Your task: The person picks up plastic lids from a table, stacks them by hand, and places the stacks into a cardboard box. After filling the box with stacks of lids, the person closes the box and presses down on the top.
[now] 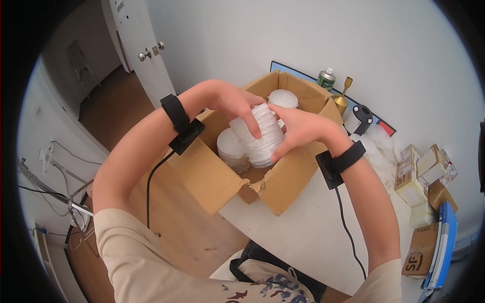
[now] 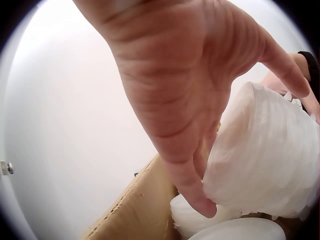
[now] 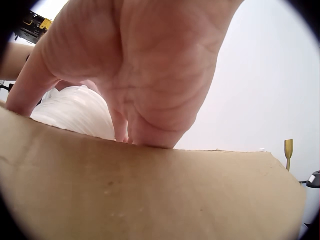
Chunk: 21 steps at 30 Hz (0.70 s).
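Observation:
A tilted stack of white, translucent round plastic lids (image 1: 263, 137) is held between both hands inside the opening of a cardboard box (image 1: 290, 184). My left hand (image 1: 233, 105) grips its left and upper side, thumb (image 1: 251, 123) lying across the front. On the opposite side my right hand (image 1: 305, 127) holds the stack with spread, bent fingers. Below the left hand, another stack of white lids (image 1: 232, 144) stands in the box. A further white round stack (image 1: 283, 99) sits toward the back corner. In the right wrist view a box flap (image 3: 150, 190) hides the lower part of the held lids (image 3: 75, 112).
Behind the box stand a green spray can (image 1: 326, 79), a brass-coloured goblet-like item (image 1: 342, 98) and a black device (image 1: 361, 115). Clear plastic items (image 1: 379, 144) and small cartons (image 1: 419, 166) lie along the right wall. The box rests on a white table (image 1: 303, 227); a door (image 1: 139, 50) is at left.

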Tool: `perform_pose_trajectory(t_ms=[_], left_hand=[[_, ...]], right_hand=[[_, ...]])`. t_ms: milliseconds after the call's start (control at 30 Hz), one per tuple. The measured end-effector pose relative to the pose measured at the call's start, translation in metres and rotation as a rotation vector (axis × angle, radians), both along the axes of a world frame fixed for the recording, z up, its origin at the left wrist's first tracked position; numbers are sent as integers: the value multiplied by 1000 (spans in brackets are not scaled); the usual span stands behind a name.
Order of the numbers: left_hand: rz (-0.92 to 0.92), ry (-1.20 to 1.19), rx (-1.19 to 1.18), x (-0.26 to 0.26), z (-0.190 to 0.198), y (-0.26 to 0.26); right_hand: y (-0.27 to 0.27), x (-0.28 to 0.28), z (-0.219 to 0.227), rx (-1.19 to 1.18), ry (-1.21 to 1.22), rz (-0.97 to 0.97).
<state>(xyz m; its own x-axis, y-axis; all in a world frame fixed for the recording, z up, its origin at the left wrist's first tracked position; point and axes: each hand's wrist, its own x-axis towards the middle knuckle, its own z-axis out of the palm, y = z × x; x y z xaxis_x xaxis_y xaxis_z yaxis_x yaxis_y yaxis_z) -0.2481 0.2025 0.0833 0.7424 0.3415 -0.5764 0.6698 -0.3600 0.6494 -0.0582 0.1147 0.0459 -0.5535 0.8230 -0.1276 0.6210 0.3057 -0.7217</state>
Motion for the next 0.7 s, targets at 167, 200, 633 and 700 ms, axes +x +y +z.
perform_pose_trajectory(t_ms=[167,200,633,700], left_hand=[[-44,32,83,2,-14,0],[-90,19,126,3,-16,-5],[-305,186,836,21,-25,-51],[-392,209,890,28,-27,-53]], right_hand=[[2,-13,-8,97,-408,-128],[2,-14,-6,95,-408,-129],[-22,47,28,261,-194,-281],[-31,53,31,305,-74,-366]])
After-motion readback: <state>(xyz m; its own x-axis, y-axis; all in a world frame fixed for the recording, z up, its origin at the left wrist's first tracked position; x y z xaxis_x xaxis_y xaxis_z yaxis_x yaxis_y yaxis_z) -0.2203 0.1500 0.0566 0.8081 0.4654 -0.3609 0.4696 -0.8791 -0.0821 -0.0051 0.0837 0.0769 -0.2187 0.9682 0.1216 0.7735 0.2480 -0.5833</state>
